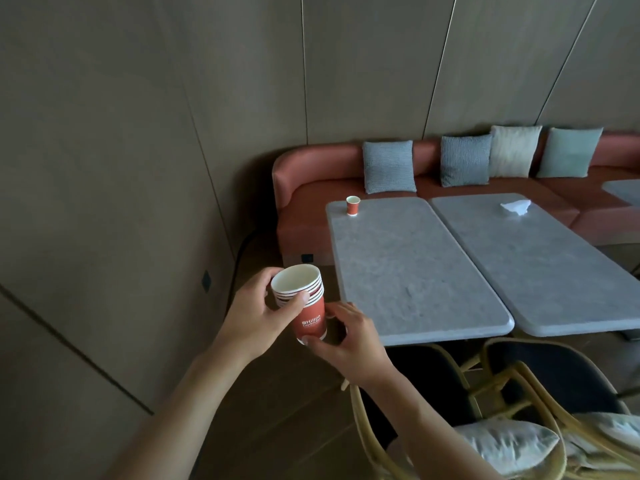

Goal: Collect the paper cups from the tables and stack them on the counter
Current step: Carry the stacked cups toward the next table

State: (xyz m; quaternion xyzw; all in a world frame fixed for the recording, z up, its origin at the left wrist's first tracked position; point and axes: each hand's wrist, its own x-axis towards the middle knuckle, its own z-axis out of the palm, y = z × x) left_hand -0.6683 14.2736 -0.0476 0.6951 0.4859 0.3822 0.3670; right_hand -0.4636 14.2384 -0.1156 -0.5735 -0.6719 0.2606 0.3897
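A stack of several nested red paper cups [309, 315] with white rims is held in the air, left of the near table corner. My left hand [265, 315] grips the stack near its rims, thumb across the front. My right hand [349, 337] holds the bottom of the stack, thumb under the base and fingers curled behind it. One single red paper cup [353, 205] stands upright on the far left corner of the grey stone table [408, 271].
A second grey table [540, 268] adjoins on the right, with a crumpled white napkin [516, 206] at its far end. A red bench [311, 188] with several cushions runs behind. Two wicker chairs [485, 393] stand at the near side. A panelled wall is to the left.
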